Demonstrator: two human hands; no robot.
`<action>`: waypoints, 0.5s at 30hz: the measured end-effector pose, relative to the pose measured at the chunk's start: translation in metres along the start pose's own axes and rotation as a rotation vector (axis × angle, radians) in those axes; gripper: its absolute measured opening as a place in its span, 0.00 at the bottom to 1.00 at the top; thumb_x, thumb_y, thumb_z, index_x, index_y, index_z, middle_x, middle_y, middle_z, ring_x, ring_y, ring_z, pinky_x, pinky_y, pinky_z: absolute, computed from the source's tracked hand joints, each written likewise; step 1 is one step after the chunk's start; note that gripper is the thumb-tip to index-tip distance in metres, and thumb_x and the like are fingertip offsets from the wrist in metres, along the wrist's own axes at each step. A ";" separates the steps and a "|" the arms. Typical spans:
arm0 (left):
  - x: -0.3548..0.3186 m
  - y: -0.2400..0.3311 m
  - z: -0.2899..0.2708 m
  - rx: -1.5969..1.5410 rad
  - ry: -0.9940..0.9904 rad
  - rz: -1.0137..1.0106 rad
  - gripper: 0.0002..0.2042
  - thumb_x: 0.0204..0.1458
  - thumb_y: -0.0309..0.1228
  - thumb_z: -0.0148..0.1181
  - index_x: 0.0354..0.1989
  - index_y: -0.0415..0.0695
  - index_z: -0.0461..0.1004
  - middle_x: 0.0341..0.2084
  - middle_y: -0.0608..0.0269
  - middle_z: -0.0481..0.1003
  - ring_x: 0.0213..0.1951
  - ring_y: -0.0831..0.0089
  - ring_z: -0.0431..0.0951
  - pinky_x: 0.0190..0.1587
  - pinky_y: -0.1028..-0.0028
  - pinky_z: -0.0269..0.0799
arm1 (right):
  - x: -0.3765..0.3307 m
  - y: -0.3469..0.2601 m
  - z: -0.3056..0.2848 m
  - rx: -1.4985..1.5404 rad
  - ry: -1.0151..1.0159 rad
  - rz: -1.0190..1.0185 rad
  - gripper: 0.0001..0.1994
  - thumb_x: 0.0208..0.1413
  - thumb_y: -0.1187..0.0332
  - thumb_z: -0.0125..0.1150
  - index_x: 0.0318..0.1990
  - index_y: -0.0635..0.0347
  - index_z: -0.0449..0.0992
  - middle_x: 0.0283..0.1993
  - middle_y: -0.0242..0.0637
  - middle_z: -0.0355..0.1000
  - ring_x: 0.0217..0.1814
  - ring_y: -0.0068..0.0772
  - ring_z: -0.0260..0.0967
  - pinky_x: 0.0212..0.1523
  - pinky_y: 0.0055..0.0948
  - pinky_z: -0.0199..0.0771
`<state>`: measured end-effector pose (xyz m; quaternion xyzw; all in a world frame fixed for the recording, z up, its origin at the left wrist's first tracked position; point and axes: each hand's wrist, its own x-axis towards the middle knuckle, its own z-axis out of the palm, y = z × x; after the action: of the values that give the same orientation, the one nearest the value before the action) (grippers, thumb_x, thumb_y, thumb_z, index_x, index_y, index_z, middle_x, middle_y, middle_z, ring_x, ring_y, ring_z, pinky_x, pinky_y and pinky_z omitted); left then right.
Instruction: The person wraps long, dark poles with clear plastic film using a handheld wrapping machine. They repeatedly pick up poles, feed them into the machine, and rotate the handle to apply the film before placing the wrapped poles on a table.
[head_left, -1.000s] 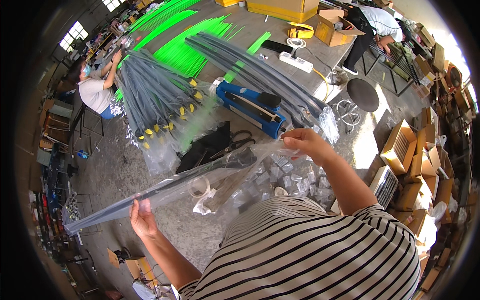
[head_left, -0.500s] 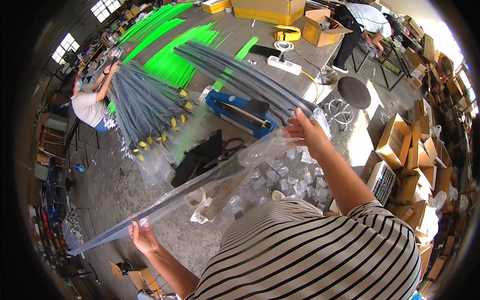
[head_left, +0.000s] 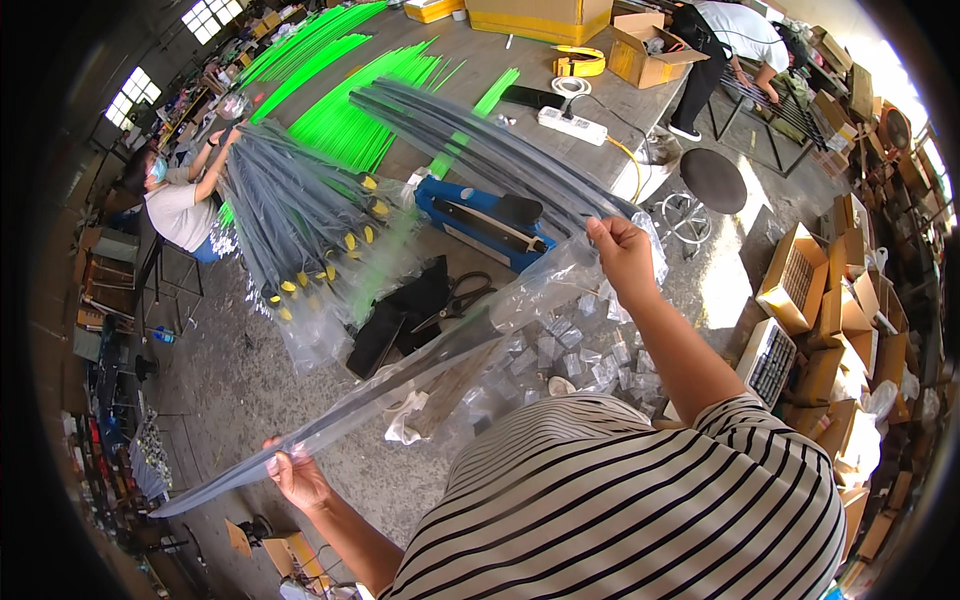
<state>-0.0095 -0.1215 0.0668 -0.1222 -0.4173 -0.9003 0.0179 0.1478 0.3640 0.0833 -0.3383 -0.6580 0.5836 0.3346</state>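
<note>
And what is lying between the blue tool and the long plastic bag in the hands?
In the head view, scissors and a black, cloth-like thing lie between the blue tool and the bag.

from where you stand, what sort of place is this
Probably a packing workshop: a heap of long, filled clear sleeves, a blue tool resembling a bag sealer, and cardboard boxes at the right.
</note>
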 end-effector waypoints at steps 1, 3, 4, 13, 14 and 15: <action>0.000 0.001 0.003 -0.023 -0.026 -0.018 0.14 0.46 0.23 0.55 0.43 0.38 0.67 0.37 0.61 0.69 0.42 0.70 0.68 0.50 0.66 0.62 | 0.000 0.001 -0.001 0.027 -0.016 -0.080 0.11 0.48 0.64 0.59 0.24 0.64 0.73 0.18 0.26 0.63 0.20 0.12 0.55 0.19 0.16 0.55; 0.000 0.003 0.001 -0.016 -0.021 -0.022 0.14 0.46 0.23 0.55 0.43 0.38 0.66 0.37 0.61 0.69 0.41 0.70 0.68 0.49 0.66 0.62 | -0.003 -0.011 0.000 0.082 -0.054 -0.236 0.10 0.46 0.64 0.61 0.27 0.64 0.73 0.23 0.29 0.68 0.25 0.14 0.61 0.24 0.16 0.60; -0.001 0.004 0.001 -0.012 -0.018 -0.025 0.14 0.46 0.23 0.55 0.43 0.38 0.65 0.36 0.61 0.69 0.41 0.70 0.68 0.49 0.67 0.62 | -0.006 -0.024 -0.003 -0.071 -0.149 -0.500 0.13 0.40 0.65 0.65 0.32 0.62 0.73 0.33 0.33 0.70 0.38 0.26 0.66 0.39 0.24 0.64; -0.002 0.008 0.015 0.001 -0.072 -0.041 0.14 0.47 0.22 0.54 0.43 0.38 0.64 0.35 0.61 0.70 0.39 0.70 0.69 0.47 0.69 0.64 | -0.019 -0.070 0.019 -0.468 -0.884 -0.918 0.13 0.36 0.65 0.65 0.32 0.59 0.75 0.32 0.36 0.71 0.43 0.39 0.65 0.46 0.38 0.61; -0.002 0.009 0.015 0.012 -0.060 -0.039 0.14 0.47 0.22 0.54 0.43 0.38 0.64 0.35 0.60 0.70 0.39 0.70 0.70 0.47 0.69 0.64 | -0.018 -0.067 0.020 -0.440 -0.919 -0.906 0.12 0.37 0.67 0.64 0.31 0.60 0.74 0.30 0.37 0.71 0.41 0.39 0.66 0.43 0.37 0.63; -0.002 0.009 0.015 0.023 -0.049 -0.036 0.14 0.47 0.22 0.54 0.43 0.38 0.65 0.35 0.60 0.71 0.39 0.70 0.70 0.46 0.68 0.65 | -0.016 -0.065 0.021 -0.412 -0.955 -0.893 0.11 0.38 0.68 0.64 0.30 0.62 0.73 0.29 0.37 0.70 0.39 0.40 0.66 0.40 0.36 0.64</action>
<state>-0.0035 -0.1159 0.0826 -0.1364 -0.4303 -0.8923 -0.0073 0.1360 0.3332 0.1448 0.2030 -0.9076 0.3378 0.1451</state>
